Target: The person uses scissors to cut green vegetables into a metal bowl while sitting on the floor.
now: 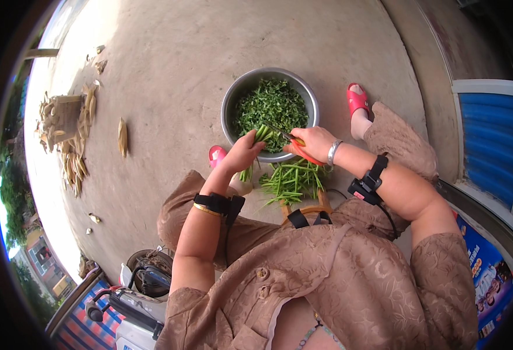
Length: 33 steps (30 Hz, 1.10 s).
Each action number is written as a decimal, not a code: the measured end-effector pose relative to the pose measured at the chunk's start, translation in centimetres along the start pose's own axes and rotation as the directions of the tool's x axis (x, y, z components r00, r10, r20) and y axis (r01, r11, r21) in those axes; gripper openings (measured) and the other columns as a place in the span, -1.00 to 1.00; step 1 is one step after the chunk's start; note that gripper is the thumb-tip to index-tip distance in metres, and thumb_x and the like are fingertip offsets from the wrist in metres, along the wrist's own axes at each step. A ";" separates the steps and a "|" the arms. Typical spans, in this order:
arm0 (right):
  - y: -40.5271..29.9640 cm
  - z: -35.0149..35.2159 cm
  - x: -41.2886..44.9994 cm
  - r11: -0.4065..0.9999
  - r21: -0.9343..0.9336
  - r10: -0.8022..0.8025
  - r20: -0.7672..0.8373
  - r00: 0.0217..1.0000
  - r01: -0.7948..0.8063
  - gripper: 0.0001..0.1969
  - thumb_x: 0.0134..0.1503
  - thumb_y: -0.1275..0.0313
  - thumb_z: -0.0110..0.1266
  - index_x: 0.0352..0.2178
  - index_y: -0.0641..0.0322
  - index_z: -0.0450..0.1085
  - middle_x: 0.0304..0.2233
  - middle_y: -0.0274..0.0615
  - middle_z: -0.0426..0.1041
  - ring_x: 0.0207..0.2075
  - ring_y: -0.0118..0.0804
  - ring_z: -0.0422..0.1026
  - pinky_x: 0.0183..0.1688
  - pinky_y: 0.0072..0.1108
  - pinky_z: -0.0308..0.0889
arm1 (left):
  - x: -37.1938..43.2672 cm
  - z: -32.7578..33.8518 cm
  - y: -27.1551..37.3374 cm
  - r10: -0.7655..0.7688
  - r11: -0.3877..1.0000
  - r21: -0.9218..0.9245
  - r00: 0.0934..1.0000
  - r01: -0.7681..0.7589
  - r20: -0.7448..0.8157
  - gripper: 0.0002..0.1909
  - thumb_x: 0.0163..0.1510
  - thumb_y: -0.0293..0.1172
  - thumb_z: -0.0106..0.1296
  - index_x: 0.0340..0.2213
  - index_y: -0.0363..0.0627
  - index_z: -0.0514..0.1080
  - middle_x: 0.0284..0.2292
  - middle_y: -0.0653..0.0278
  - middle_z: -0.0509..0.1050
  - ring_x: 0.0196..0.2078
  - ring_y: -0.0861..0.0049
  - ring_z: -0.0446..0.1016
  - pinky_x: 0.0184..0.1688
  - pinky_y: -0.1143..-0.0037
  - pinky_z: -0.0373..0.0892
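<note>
My left hand (pixel 244 151) is closed around a bunch of green stalks (pixel 263 133) over the near rim of a round metal basin (pixel 312 94). Chopped green leaves (pixel 274 105) lie in the basin. My right hand (pixel 311 142) grips a pair of scissors (pixel 302 151) with orange handles, and their dark blades reach the tips of the stalks. Whether the blades are apart I cannot tell. Between the basin and my body lies a pile of loose green stalks (pixel 293 179), partly over a small wooden stool or frame (pixel 322 201).
Dry corn husks lie around a woven basket (pixel 67 116) at the left, and one more husk (pixel 122 138) is nearer on the concrete floor. A scooter (pixel 138 302) stands at lower left. Blue panelling (pixel 490 144) and a printed box or poster (pixel 486 280) are at the right.
</note>
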State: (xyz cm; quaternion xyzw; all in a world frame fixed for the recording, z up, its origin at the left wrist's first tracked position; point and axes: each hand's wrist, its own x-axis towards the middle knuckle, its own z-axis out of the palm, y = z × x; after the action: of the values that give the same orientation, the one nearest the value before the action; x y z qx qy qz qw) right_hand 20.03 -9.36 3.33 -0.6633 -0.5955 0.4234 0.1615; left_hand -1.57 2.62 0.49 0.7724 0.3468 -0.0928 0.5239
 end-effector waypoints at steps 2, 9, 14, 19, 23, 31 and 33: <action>-1.3 -0.8 0.0 0.993 0.078 0.086 0.082 0.993 -0.093 -0.51 0.02 -0.04 0.05 -0.39 0.23 0.27 -0.58 0.07 0.41 -0.43 0.12 0.42 -0.39 -0.28 0.29 | -0.2 -0.3 -0.9 -0.054 0.932 -0.359 0.998 0.045 -0.014 -0.81 0.13 -0.38 -0.06 -0.28 -0.25 0.29 -0.50 0.31 0.35 -0.46 0.61 0.26 -0.38 0.53 0.26; -0.5 -0.7 0.0 0.988 0.093 -0.126 0.036 0.991 0.122 -0.46 0.00 -0.06 0.07 -0.40 0.30 0.23 -0.56 0.09 0.38 -0.44 0.13 0.40 -0.40 -0.28 0.26 | -1.0 -0.8 2.1 -0.043 0.865 -0.493 0.993 0.092 0.110 -0.80 0.17 -0.40 -0.11 -0.17 -0.17 0.28 -0.45 0.50 0.28 -0.42 0.79 0.21 -0.39 0.70 0.22; -0.4 -0.9 -0.1 0.981 0.040 -0.190 -0.019 0.982 0.191 -0.43 -0.01 -0.10 0.03 -0.40 0.30 0.26 -0.53 0.18 0.41 -0.40 0.17 0.42 -0.37 -0.24 0.31 | -1.4 -1.4 2.5 0.010 0.894 -0.444 0.991 0.051 0.134 -0.77 0.18 -0.39 -0.11 -0.14 -0.18 0.26 -0.43 0.49 0.28 -0.41 0.78 0.22 -0.37 0.69 0.23; -0.8 -1.1 -0.4 0.991 -0.043 -0.125 0.036 0.992 0.126 -0.52 0.02 -0.02 0.04 -0.50 0.27 0.30 -0.65 0.11 0.39 -0.52 0.14 0.42 -0.47 -0.25 0.31 | -1.2 -1.2 1.7 0.022 0.909 -0.412 0.981 0.061 0.193 -0.78 0.18 -0.38 -0.11 -0.15 -0.19 0.26 -0.44 0.49 0.28 -0.42 0.78 0.22 -0.38 0.69 0.23; -0.5 -0.7 -0.5 0.982 -0.065 -0.181 -0.020 0.983 0.180 -0.58 0.01 0.05 0.11 -0.52 0.25 0.30 -0.72 0.06 0.34 -0.59 0.13 0.39 -0.55 -0.28 0.26 | -1.0 -0.8 1.4 -0.014 0.896 -0.431 0.978 0.106 0.210 -0.82 0.18 -0.40 -0.11 -0.19 -0.18 0.27 -0.48 0.49 0.27 -0.46 0.78 0.20 -0.42 0.68 0.21; -0.6 -1.0 -0.8 0.995 0.040 -0.094 0.060 0.994 0.092 -0.54 0.02 -0.02 0.06 -0.46 0.23 0.33 -0.62 0.09 0.41 -0.50 0.11 0.43 -0.45 -0.28 0.31 | -1.0 -0.8 1.7 -0.032 0.870 -0.476 0.977 0.131 0.211 -0.82 0.17 -0.38 -0.11 -0.21 -0.16 0.29 -0.50 0.50 0.26 -0.48 0.78 0.19 -0.45 0.67 0.18; -0.6 -0.6 -0.7 0.995 0.069 -0.071 0.061 0.996 0.067 -0.54 0.01 -0.02 0.07 -0.45 0.23 0.33 -0.62 0.10 0.41 -0.49 0.11 0.44 -0.44 -0.28 0.31 | -1.0 -0.7 1.5 -0.024 0.848 -0.510 0.971 0.146 0.240 -0.82 0.17 -0.38 -0.11 -0.21 -0.16 0.29 -0.50 0.50 0.26 -0.49 0.78 0.19 -0.46 0.67 0.17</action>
State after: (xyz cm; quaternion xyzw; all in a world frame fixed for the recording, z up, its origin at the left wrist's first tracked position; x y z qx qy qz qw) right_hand 20.13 -9.72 4.43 -0.6228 -0.6085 0.4581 0.1790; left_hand -1.53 2.49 2.42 0.5687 0.3316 -0.1046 0.7454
